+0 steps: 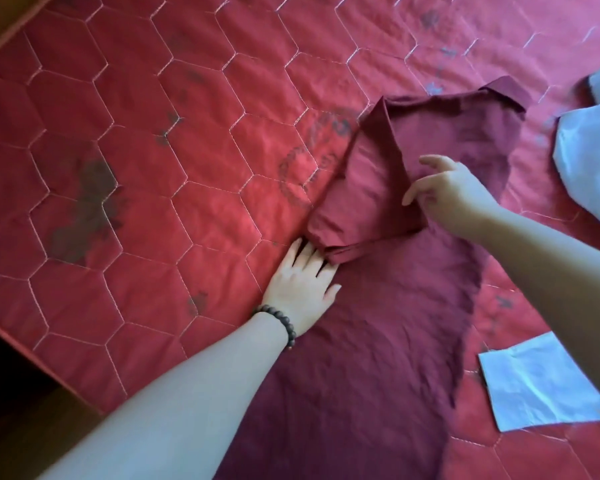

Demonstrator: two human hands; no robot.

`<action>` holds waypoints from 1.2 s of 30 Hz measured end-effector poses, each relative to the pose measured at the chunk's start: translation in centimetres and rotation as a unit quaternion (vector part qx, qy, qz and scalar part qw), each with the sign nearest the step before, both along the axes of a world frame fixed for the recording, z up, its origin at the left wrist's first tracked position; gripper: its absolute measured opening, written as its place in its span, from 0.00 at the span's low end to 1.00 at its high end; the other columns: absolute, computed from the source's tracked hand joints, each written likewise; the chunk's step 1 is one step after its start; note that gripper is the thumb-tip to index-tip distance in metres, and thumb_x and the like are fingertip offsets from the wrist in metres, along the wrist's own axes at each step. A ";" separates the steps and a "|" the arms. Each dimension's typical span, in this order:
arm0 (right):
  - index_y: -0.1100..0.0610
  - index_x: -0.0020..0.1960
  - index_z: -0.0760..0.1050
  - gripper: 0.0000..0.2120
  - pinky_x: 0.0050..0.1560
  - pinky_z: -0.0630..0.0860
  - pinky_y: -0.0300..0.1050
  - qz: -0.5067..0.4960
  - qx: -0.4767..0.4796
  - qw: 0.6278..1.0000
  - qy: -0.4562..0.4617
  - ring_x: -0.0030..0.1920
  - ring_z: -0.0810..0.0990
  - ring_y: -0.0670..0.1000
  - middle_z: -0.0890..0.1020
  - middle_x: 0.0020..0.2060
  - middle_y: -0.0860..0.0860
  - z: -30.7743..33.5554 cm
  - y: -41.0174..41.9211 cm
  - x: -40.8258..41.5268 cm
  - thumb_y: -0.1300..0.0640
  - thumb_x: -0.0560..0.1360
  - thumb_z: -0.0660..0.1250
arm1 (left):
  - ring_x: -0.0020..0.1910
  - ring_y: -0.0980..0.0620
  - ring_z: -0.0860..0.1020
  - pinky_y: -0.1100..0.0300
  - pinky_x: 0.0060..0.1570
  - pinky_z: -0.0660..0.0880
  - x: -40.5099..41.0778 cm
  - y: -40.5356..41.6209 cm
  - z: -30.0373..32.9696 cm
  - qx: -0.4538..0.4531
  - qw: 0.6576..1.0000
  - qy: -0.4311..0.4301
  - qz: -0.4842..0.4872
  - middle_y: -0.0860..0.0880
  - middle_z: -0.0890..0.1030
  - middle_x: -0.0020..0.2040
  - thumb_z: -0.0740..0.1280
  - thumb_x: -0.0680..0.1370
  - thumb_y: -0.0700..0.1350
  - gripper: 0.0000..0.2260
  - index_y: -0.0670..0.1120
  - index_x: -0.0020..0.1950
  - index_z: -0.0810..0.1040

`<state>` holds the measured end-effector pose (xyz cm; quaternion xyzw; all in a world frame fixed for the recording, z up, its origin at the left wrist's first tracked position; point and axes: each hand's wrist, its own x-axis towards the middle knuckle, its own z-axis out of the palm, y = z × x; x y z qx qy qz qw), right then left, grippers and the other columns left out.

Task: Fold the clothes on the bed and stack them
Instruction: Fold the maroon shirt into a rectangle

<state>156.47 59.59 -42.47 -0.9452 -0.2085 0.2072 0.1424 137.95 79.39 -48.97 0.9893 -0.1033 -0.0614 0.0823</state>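
A dark maroon garment (378,341) lies lengthwise on the red quilted bed cover (136,168), its collar at the far end. One sleeve (364,202) is folded over the body. My left hand (302,285), with a bead bracelet on the wrist, lies flat on the garment's left edge, its fingertips tucked under the sleeve's cuff. My right hand (447,192) hovers over the folded sleeve with relaxed, slightly spread fingers, and I cannot tell whether it touches the cloth.
A pale blue-white garment (589,161) lies at the right edge of the bed. A folded piece of the same pale cloth (537,382) sits at the lower right. The bed's left edge drops to a dark wooden floor (14,410).
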 end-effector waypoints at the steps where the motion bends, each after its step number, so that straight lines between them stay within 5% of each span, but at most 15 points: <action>1: 0.54 0.51 0.84 0.18 0.66 0.69 0.51 -0.038 0.002 0.999 0.001 0.67 0.70 0.62 0.69 0.69 0.60 -0.4 -0.4 -0.6 0.69 0.72 0.60 | 0.63 0.42 0.76 0.44 0.68 0.67 -0.5 0.1 0.3 0.005 1.000 -0.023 -0.002 0.44 0.80 0.60 0.69 0.74 0.50 0.19 0.45 0.63 0.79; 5: 0.52 0.64 0.73 0.18 0.61 0.72 0.50 -0.193 0.014 0.981 -0.001 0.61 0.73 0.60 0.73 0.60 0.58 -1.7 0.1 -2.2 0.60 0.75 0.64 | 0.55 0.43 0.79 0.49 0.55 0.73 -0.9 0.6 1.4 -0.004 0.991 -0.113 0.076 0.45 0.80 0.52 0.75 0.68 0.40 0.12 0.46 0.50 0.82; 7: 0.54 0.67 0.68 0.23 0.62 0.70 0.54 -0.231 -0.011 0.973 0.004 0.63 0.70 0.61 0.72 0.61 0.59 -2.1 0.8 -2.4 0.51 0.74 0.69 | 0.57 0.42 0.78 0.48 0.55 0.71 -0.3 1.0 1.7 -0.023 0.982 -0.128 0.136 0.44 0.79 0.54 0.75 0.67 0.39 0.16 0.45 0.53 0.80; 12: 0.56 0.57 0.70 0.22 0.59 0.68 0.55 -0.276 -0.038 0.960 0.029 0.61 0.73 0.60 0.78 0.55 0.54 -3.1 2.5 -1.4 0.43 0.72 0.70 | 0.74 0.45 0.64 0.47 0.70 0.63 3.1 1.5 1.4 -0.022 0.992 -0.051 0.112 0.43 0.66 0.74 0.71 0.70 0.40 0.33 0.42 0.75 0.65; 17: 0.59 0.43 0.70 0.10 0.39 0.59 0.43 -0.253 0.096 0.962 -0.019 0.45 0.74 0.57 0.72 0.36 0.50 -3.1 2.0 -0.5 0.54 0.76 0.68 | 0.77 0.45 0.56 0.47 0.75 0.53 5.3 2.0 0.6 0.012 1.000 -0.011 0.022 0.48 0.64 0.76 0.61 0.76 0.33 0.28 0.47 0.75 0.66; 22: 0.61 0.57 0.72 0.15 0.54 0.71 0.52 -0.193 -0.047 0.979 -0.046 0.57 0.73 0.62 0.75 0.55 0.59 -2.6 1.4 -0.8 0.53 0.76 0.68 | 0.76 0.44 0.61 0.41 0.73 0.56 4.5 2.0 1.5 -0.034 0.998 -0.041 -0.021 0.44 0.70 0.73 0.61 0.74 0.49 0.22 0.43 0.65 0.77; 26: 0.65 0.53 0.77 0.10 0.54 0.73 0.57 -0.051 0.110 0.968 -0.218 0.53 0.75 0.64 0.77 0.53 0.62 -2.2 3.4 -1.7 0.65 0.73 0.65 | 0.67 0.43 0.73 0.48 0.67 0.67 6.8 0.3 1.8 -0.161 0.980 -0.121 -0.008 0.42 0.78 0.63 0.59 0.79 0.44 0.14 0.39 0.53 0.82; 28: 0.67 0.53 0.79 0.12 0.57 0.75 0.55 0.033 0.161 0.964 -0.211 0.54 0.79 0.64 0.80 0.53 0.62 -3.0 4.9 -2.2 0.70 0.70 0.65 | 0.70 0.43 0.71 0.49 0.70 0.66 8.3 -0.6 1.2 -0.163 0.983 -0.082 0.010 0.40 0.75 0.68 0.60 0.79 0.39 0.14 0.37 0.62 0.78; 31: 0.68 0.58 0.78 0.15 0.66 0.71 0.56 0.068 0.161 0.970 -0.170 0.63 0.77 0.62 0.80 0.59 0.62 -5.0 6.4 -2.3 0.71 0.72 0.64 | 0.77 0.47 0.56 0.54 0.77 0.48 8.6 -0.9 -0.8 -0.046 0.999 0.009 -0.019 0.43 0.62 0.76 0.56 0.81 0.41 0.22 0.41 0.75 0.63; 36: 0.60 0.73 0.67 0.22 0.76 0.56 0.54 0.107 0.110 0.982 -0.113 0.75 0.61 0.53 0.67 0.73 0.53 -7.4 6.3 -1.4 0.62 0.79 0.55 | 0.77 0.46 0.57 0.48 0.75 0.54 8.3 -0.8 -1.9 0.015 0.999 0.002 -0.037 0.43 0.66 0.75 0.53 0.80 0.56 0.27 0.43 0.74 0.66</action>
